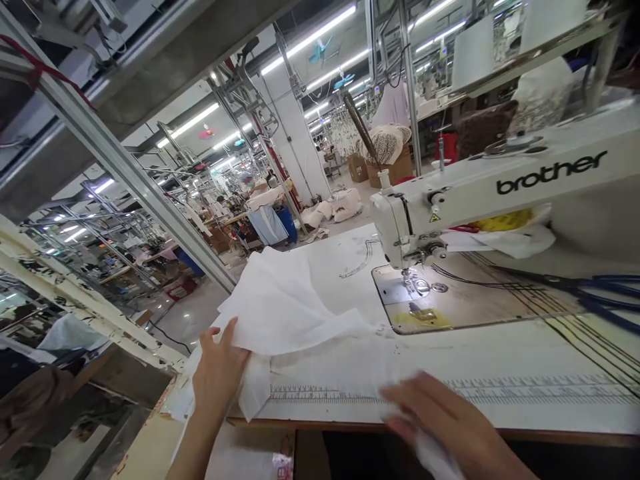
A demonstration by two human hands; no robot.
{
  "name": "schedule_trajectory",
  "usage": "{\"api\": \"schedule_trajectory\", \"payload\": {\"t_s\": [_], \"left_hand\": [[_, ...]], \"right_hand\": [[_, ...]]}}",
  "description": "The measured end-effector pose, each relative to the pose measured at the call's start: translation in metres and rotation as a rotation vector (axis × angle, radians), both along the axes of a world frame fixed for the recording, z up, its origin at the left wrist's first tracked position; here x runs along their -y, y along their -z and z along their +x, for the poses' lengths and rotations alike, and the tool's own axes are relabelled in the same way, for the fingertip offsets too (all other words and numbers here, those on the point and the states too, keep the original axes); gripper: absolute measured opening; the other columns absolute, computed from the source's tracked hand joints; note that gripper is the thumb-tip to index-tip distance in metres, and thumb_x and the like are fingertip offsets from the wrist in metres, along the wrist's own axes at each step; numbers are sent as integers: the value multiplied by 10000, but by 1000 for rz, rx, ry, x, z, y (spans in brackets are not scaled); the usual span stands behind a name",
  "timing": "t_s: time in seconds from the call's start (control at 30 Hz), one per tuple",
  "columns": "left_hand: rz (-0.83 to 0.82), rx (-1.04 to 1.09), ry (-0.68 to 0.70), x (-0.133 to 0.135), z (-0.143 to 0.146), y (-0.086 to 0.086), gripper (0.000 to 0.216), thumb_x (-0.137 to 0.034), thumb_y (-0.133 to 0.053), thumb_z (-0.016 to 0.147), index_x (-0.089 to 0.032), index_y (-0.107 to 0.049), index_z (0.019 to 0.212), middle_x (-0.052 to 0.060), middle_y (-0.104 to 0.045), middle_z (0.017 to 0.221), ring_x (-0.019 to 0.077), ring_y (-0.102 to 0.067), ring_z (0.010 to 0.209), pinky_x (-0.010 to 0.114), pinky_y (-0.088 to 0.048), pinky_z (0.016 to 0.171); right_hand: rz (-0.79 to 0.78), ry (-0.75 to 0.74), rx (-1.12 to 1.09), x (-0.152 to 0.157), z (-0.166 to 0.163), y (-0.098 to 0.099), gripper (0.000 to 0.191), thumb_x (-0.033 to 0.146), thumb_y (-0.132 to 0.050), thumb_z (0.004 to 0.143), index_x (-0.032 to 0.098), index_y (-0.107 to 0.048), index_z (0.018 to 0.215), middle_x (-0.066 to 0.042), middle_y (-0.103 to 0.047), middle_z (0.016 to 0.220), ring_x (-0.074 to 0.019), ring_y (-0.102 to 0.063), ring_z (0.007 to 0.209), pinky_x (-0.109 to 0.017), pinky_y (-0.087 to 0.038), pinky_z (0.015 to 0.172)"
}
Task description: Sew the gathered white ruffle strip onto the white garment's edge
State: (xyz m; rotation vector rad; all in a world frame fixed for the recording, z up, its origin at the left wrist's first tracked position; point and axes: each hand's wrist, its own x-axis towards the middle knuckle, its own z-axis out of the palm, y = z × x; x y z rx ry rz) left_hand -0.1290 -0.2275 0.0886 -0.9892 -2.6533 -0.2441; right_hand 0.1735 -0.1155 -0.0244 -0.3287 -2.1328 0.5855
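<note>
Well, from where I stand, the left hand (pixel 217 377) lies on a loose white cloth (pixel 285 307), its fingers (pixel 230 333) spread wide and pressed flat on top, not pinching anything. The right hand (pixel 440 420) is blurred, out by the table's front edge, with its fingers (pixel 415 393) stretched over a trailing end of the cloth; whether they have closed on it, I cannot tell. The cloth sits in soft folds on a white table (pixel 525 417), bunched towards the front left corner and reaching towards the sewing machine (pixel 480 200), but it stops short of the needle. A measuring scale (pixel 325 395) runs along the table's front, partly under the cloth. The machine is white, with "brother" marked on its arm and a lit metal plate (pixel 415 293) beneath the presser foot (pixel 413 283). Blue-handled scissors (pixel 600 293) lie to the right of that plate. Farther off, past a metal rack (pixel 125 167), bundles of white fabric (pixel 333 207) sit on the floor, and cardboard boxes (pixel 385 167) stand beyond them near a pillar (pixel 295 133).
</note>
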Motion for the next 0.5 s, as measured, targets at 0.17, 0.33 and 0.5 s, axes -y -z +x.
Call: {"api": "schedule_trajectory", "payload": {"t_s": [0.17, 0.33, 0.5], "left_hand": [[-12, 37, -33, -10, -20, -13, 309, -330, -441, 940, -206, -654, 1127, 134, -558, 1185, 271, -636, 916, 466, -488, 818], [98, 217, 29, -20, -52, -27, 164, -296, -595, 901, -139, -637, 924, 11, -655, 845, 136, -628, 738, 345, -538, 731], [582, 212, 94, -48, -92, -80, 221, -328, -561, 927, -130, -617, 1006, 19, -659, 866, 116, -635, 686, 282, -550, 618]], "right_hand": [[21, 77, 294, -51, -102, -43, 474, 165, -701, 833, 114, -495, 1257, -82, -628, 932, -244, -609, 844, -378, -525, 730], [2, 161, 434, -72, -138, -41, 224, 235, -604, 943, 147, -575, 739, 24, -580, 744, -132, -579, 683, -295, -503, 665], [15, 210, 276, -86, -162, -115, 214, 268, -605, 948, 144, -583, 775, 15, -586, 785, -136, -582, 701, -292, -502, 663]]}}
